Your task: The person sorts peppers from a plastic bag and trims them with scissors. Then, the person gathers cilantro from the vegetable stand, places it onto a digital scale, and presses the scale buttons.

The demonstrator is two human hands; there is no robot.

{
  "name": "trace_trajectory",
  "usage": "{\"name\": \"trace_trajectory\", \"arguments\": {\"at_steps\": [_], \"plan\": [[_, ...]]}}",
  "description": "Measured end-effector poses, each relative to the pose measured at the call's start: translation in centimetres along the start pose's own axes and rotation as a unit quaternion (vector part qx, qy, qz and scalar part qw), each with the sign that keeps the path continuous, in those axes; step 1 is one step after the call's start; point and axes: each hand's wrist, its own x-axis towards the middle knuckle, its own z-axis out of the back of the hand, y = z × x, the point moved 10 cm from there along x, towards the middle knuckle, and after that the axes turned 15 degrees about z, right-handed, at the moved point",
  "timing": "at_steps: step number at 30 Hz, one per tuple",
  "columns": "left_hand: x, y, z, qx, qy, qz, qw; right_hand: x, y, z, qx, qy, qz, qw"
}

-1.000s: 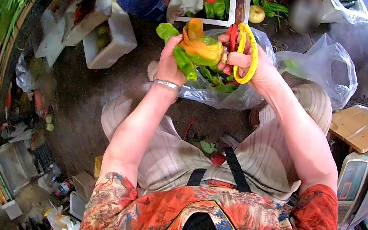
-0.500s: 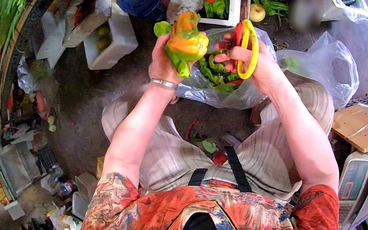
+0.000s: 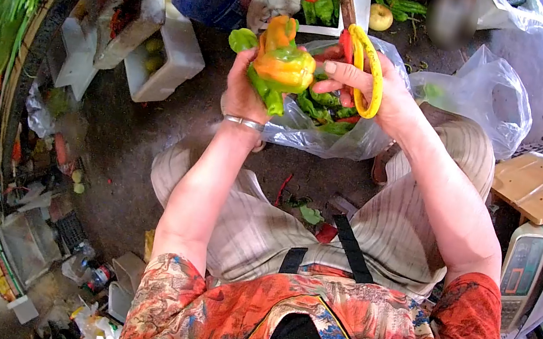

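In the head view, the left hand [image 3: 244,96] is curled round an orange-and-green pepper [image 3: 287,71], with a green pepper [image 3: 270,96] tucked against its underside. They are held up over the left edge of a clear bag [image 3: 302,140] and nearer the person than the front edge of a white crate [image 3: 318,30]. The orange pepper's long axis runs mostly away from the person, its knobby end farthest; the green one slopes from far left to near right.

The right hand [image 3: 388,94] is half curled, carrying scissors [image 3: 376,79] by their handles, a yellow loop lying across it and the dark blades pointing away. Its thumb and fingers stretch left, so the orange pepper lies directly to its left, just beside the fingertips; whether they touch, I cannot tell. The left hand is the nearer one, being wrapped about the pepper. More peppers [image 3: 322,109] lie inside the bag, below the gap between the hands.

No brand or writing can be read: the weighing scale [image 3: 523,265] and a bottle's red label [image 3: 99,275] show marks too small to make out.
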Motion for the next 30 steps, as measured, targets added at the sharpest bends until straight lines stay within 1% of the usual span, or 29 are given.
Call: {"name": "trace_trajectory", "arguments": {"at_steps": [2,3,5,9,11,12,14,18,20,21,23,25,26,27,29,30], "plan": [[-0.1,-0.4,0.6,0.035,-0.055,-0.041,0.997,0.0,0.3,-0.6,-0.010,0.030,0.005,0.999],[0.0,-0.4,1.0,0.035,-0.055,-0.041,0.997,0.0,0.2,-0.6,-0.010,0.030,0.005,0.999],[0.4,-0.7,2.8,0.085,-0.106,-0.052,0.989,-0.1,0.1,-0.7,-0.021,0.044,0.010,0.999],[0.3,0.0,1.6,0.086,-0.086,-0.050,0.991,-0.1,-0.7,-0.6,-0.008,0.049,0.007,0.999],[0.0,-0.1,1.9,0.109,-0.126,-0.056,0.984,-0.1,-0.3,-0.4,-0.010,0.036,0.009,0.999],[0.0,-0.2,1.8,0.109,-0.126,-0.057,0.984,-0.1,-0.3,-0.4,-0.010,0.036,0.009,0.999],[0.3,0.3,0.6,0.116,-0.066,-0.030,0.991,-0.2,-0.4,-0.2,-0.020,0.030,-0.002,0.999],[0.4,0.4,0.0,0.087,-0.064,-0.033,0.994,-0.2,-0.4,-0.4,-0.020,0.052,-0.004,0.998],[0.2,0.0,0.1,0.138,-0.075,-0.054,0.986,-0.4,-0.3,-0.5,-0.015,0.058,0.000,0.998],[0.2,-0.2,0.2,0.138,-0.074,-0.057,0.986,-0.4,-0.3,-0.6,-0.016,0.061,0.001,0.998],[0.1,-0.8,0.4,0.161,-0.090,-0.070,0.980,-0.3,-0.4,-0.4,-0.009,0.051,-0.011,0.999],[-0.2,-1.0,0.3,0.149,-0.104,-0.079,0.980,-0.3,-0.9,-0.4,-0.001,0.054,-0.014,0.998],[-0.4,-1.2,0.3,0.136,-0.120,-0.083,0.980,-0.4,-1.3,0.5,-0.037,0.012,-0.028,0.999],[-0.4,-1.5,0.2,0.138,-0.116,-0.088,0.980,-0.4,-1.7,1.6,-0.073,-0.031,-0.039,0.996],[-0.3,-1.9,1.2,0.084,-0.130,-0.094,0.984,-0.3,-1.8,2.4,-0.085,-0.035,-0.035,0.995],[-0.2,-2.3,1.2,0.080,-0.133,-0.103,0.983,-0.6,-2.2,3.0,-0.068,-0.056,-0.058,0.994]]}}
